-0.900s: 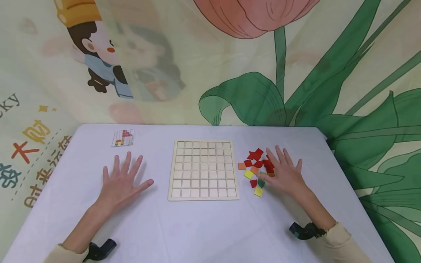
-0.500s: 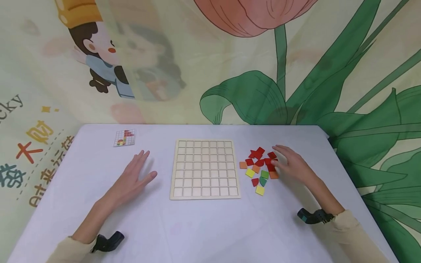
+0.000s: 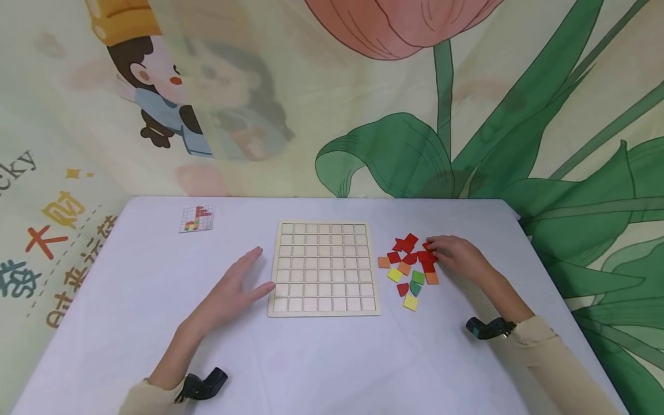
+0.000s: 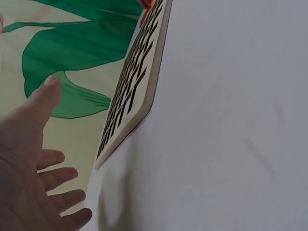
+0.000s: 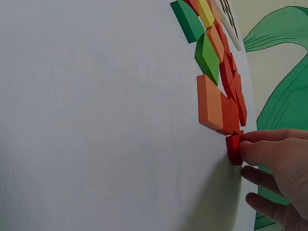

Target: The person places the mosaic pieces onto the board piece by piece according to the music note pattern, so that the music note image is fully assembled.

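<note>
A square wooden grid board (image 3: 324,268) lies flat in the middle of the table. Just left of it hovers my left hand (image 3: 233,291), fingers extended and thumb near the board's left edge; the left wrist view shows that hand (image 4: 38,168) holding nothing. On the board's right lies a loose pile of flat coloured pieces, among them a yellow square (image 3: 410,302), a green square (image 3: 418,276) and an orange square (image 3: 432,278). At the pile's right side my right hand (image 3: 459,257) pinches a red piece (image 5: 234,148) between thumb and index finger; fingers partly cover its shape.
A small printed card (image 3: 196,219) with a coloured grid pattern lies at the table's back left. White cloth covers the table (image 3: 311,369). A wall hanging with printed plants (image 3: 384,155) stands behind the back edge.
My left hand has moved right toward the board, its spread fingers drawing together. My right hand has drawn its fingers in and taken hold of a red piece at the pile's right side.
</note>
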A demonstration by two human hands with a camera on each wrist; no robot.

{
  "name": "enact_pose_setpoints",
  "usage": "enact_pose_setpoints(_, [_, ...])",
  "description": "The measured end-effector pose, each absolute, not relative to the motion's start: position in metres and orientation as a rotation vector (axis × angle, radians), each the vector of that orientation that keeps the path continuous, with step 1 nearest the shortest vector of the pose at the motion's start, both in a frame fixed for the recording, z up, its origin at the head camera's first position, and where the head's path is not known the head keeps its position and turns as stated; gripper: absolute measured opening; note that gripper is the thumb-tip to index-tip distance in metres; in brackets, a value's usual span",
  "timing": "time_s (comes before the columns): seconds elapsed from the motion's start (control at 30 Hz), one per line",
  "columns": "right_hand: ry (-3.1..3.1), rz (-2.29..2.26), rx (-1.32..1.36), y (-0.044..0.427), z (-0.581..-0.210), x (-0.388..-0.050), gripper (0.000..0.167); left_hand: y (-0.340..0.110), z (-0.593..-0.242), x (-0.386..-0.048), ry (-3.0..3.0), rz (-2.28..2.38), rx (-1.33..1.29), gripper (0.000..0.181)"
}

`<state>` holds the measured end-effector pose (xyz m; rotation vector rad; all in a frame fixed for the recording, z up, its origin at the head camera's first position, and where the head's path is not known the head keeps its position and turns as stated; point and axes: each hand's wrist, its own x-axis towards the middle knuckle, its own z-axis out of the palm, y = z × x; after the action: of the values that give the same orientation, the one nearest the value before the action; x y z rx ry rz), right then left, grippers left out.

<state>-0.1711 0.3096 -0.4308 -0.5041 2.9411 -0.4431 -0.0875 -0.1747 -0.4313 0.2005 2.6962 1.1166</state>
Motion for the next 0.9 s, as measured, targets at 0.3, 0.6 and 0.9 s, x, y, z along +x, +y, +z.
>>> enact_pose_setpoints(0.3, [2.931, -0.427, -0.498, 0.311, -0.432, -0.176, 0.043, -0.159, -0.448, -0.083, 2.743, 0.97, 0.392, 0.093])
enact_pose_setpoints(0.6, [2.961, -0.464, -0.465, 0.306, -0.429, -0.185, 0.029, -0.157, -0.46, -0.079, 2.804, 0.866, 0.44, 0.104])
enact_pose_setpoints(0.9, [3.129, -0.362, -0.437, 0.3, -0.417, -0.198, 0.033, -0.157, -0.462, -0.077, 2.853, 0.821, 0.456, 0.108])
